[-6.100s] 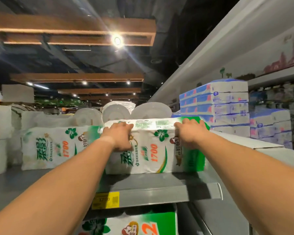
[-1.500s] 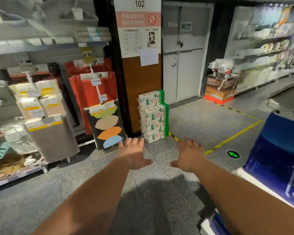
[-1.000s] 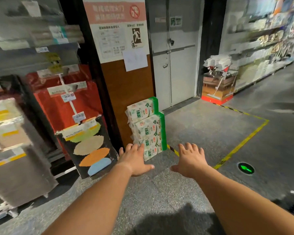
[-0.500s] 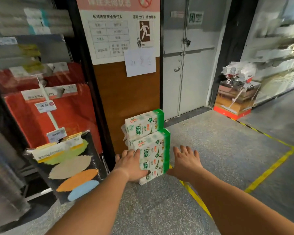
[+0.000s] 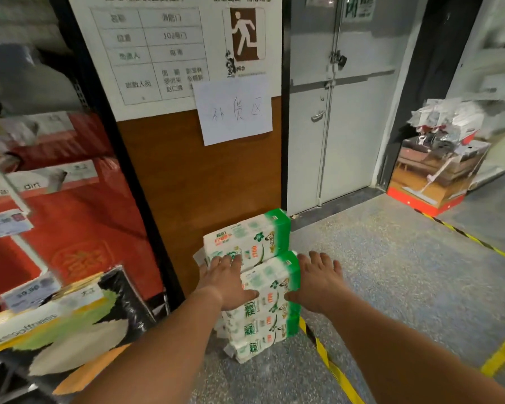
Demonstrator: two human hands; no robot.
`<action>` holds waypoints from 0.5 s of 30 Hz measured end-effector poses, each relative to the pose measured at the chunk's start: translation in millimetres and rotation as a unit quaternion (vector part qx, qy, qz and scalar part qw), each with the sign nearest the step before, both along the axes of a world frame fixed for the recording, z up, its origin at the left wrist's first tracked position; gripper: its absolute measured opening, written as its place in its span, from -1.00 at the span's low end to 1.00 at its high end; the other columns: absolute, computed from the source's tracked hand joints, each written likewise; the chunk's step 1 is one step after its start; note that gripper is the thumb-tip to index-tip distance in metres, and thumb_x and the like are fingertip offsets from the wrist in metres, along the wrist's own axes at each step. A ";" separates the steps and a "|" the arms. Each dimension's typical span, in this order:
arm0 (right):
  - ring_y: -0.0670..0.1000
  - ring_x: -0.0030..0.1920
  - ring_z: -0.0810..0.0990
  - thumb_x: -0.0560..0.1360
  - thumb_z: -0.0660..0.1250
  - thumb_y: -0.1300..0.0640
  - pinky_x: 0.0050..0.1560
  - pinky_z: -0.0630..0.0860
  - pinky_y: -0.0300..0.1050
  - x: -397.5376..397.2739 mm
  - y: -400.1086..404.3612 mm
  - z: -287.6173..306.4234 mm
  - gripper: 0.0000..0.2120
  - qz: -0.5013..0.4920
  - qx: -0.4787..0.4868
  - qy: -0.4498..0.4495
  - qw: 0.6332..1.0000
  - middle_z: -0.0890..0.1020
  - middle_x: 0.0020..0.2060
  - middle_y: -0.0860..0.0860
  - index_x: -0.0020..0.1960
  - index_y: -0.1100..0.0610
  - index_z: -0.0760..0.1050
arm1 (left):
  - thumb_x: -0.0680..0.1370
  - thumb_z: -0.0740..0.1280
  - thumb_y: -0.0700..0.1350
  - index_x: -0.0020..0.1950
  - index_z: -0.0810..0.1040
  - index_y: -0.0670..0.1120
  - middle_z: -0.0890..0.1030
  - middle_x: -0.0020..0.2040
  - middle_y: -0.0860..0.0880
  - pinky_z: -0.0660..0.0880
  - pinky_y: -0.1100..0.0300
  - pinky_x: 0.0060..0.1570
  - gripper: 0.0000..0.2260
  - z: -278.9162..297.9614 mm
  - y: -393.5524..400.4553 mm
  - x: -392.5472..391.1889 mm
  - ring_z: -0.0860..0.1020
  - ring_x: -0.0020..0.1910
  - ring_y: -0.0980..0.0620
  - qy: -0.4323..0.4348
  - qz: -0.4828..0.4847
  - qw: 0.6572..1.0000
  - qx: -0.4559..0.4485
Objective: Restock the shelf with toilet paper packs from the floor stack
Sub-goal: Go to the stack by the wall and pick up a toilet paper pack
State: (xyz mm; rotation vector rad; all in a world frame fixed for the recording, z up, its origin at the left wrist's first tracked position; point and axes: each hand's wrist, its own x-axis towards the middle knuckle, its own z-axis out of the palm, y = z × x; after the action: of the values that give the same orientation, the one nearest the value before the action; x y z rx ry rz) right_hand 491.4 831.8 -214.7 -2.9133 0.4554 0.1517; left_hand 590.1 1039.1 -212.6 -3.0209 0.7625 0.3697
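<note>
Several packs: I count about four toilet paper packs in the floor stack (image 5: 257,287), piled against the brown wall panel (image 5: 204,182) just left of the grey double door (image 5: 333,126). The lower ones blur together, so the count may be off by one.
Why there: a handwritten paper note (image 5: 233,110) is taped to the panel right above the stack. I read this as a marked holding spot, tucked to the wall so the aisle floor (image 5: 391,272) is left free.
Top pack (image 5: 247,237): sits a little back and left of the second pack (image 5: 270,282), so the pile is stepped rather than flush.
Left hand (image 5: 226,282): open, fingers straight and spread, lying over the left side of the stack where the top pack meets the second. I cannot tell whether it touches yet.
Right hand (image 5: 315,282): open too, fingers spread, just beside the green right end of the second pack, thumb towards it. Contact unclear.
Grip: nothing held. Both hands bracket the pile, as for a two-sided squeeze.
Step in hand: I judge this the reach for the next pack, not yet lifted.
Shelf: not in view from here.
Nearby: hazard tape (image 5: 327,354) runs along the floor past the base of the stack.
</note>
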 end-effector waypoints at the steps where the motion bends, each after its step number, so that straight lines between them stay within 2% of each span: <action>1: 0.26 0.62 0.01 0.44 0.36 -0.37 0.57 -0.05 0.31 20.7 -9.5 -1.5 -0.01 0.012 0.001 0.003 1.000 0.13 0.61 0.15 0.65 0.05 0.00 | 0.49 0.24 0.47 0.70 -0.07 0.00 0.09 0.66 -0.09 0.06 -0.22 0.54 -0.03 -1.5 -7.9 16.8 0.05 0.62 -0.17 -0.002 0.008 1.000 0.004; 5: 0.24 0.62 0.00 0.45 0.36 -0.37 0.57 -0.06 0.30 100.1 -53.0 -0.9 0.00 0.052 -0.016 0.014 0.998 0.09 0.62 0.17 0.65 0.06 -0.03 | 0.51 0.23 0.47 0.69 -0.08 -0.02 0.06 0.67 -0.10 0.06 -0.18 0.53 -0.04 -8.0 -39.1 77.1 0.03 0.63 -0.18 0.000 0.054 0.998 0.015; 10: 0.25 0.61 0.04 0.42 0.38 -0.39 0.57 0.01 0.29 189.1 -98.0 -2.3 0.01 0.094 -0.035 0.028 0.995 0.13 0.60 0.17 0.64 0.05 0.01 | 0.49 0.21 0.50 0.69 -0.10 -0.02 0.03 0.68 -0.12 0.10 -0.30 0.52 -0.01 -25.4 -69.7 139.9 0.03 0.63 -0.21 0.006 0.100 0.994 0.042; 15: 0.27 0.62 0.00 0.43 0.37 -0.40 0.57 -0.02 0.28 257.6 -108.0 -29.7 0.02 0.144 -0.032 0.077 0.986 0.06 0.63 0.16 0.65 0.03 -0.02 | 0.46 0.23 0.51 0.69 -0.13 -0.01 0.00 0.68 -0.09 0.12 -0.36 0.50 0.02 -51.8 -82.6 201.1 0.02 0.62 -0.22 0.043 0.135 0.988 0.056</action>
State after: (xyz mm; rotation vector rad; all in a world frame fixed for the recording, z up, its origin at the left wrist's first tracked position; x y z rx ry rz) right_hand 749.0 723.8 -244.4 -3.0288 0.0579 0.4114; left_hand 791.2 956.6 -264.4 -3.0192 0.3198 0.5308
